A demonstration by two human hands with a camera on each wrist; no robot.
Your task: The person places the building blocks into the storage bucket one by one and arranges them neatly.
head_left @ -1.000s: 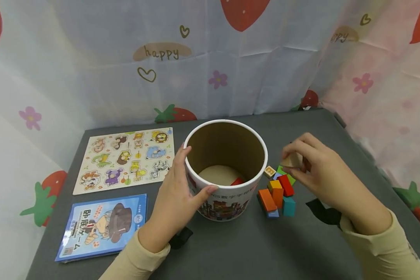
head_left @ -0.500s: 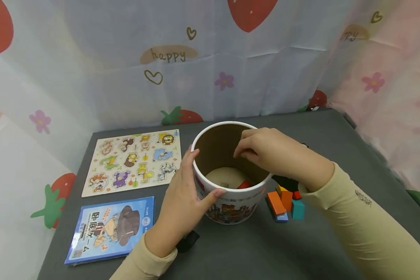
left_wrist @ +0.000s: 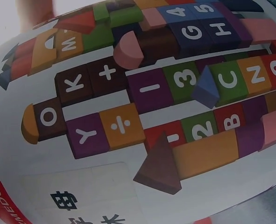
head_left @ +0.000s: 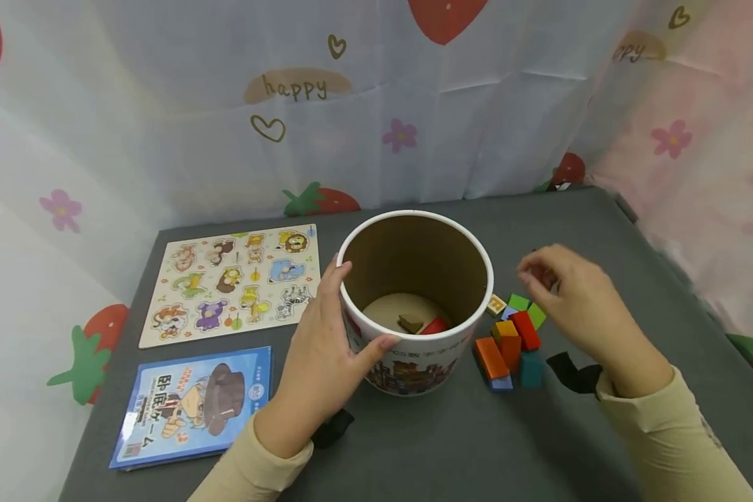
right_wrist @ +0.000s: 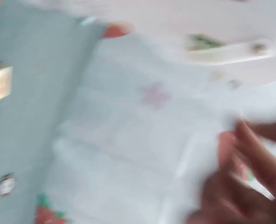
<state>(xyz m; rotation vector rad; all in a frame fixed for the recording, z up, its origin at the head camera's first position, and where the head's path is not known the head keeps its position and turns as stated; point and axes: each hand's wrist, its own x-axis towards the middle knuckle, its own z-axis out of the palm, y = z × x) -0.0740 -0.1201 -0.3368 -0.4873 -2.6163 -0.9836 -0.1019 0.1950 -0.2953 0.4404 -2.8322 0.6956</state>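
A white paper bucket (head_left: 414, 373) with printed blocks on its side stands on the grey table. My left hand (head_left: 323, 341) grips it from the left, thumb over the near rim and fingers along the left side. On the bucket's floor lie a small wooden block (head_left: 411, 323) and a red block (head_left: 436, 326). My right hand (head_left: 580, 303), fingers loosely bent and holding nothing, hovers right of the block pile. In that pile are a red block (head_left: 526, 330), an orange block (head_left: 491, 358) and a teal block (head_left: 530, 368). The left wrist view is filled by the bucket's printed side (left_wrist: 100, 140).
A wooden animal puzzle board (head_left: 232, 282) lies at the back left. In front of it is a blue boxed game (head_left: 191, 408). A strawberry-print cloth (head_left: 226, 160) hangs behind the table. The right wrist view is blurred.
My right hand moved left over the bucket with a wooden block, let it go inside, then came back right beside the pile. My left hand kept its grip on the bucket.
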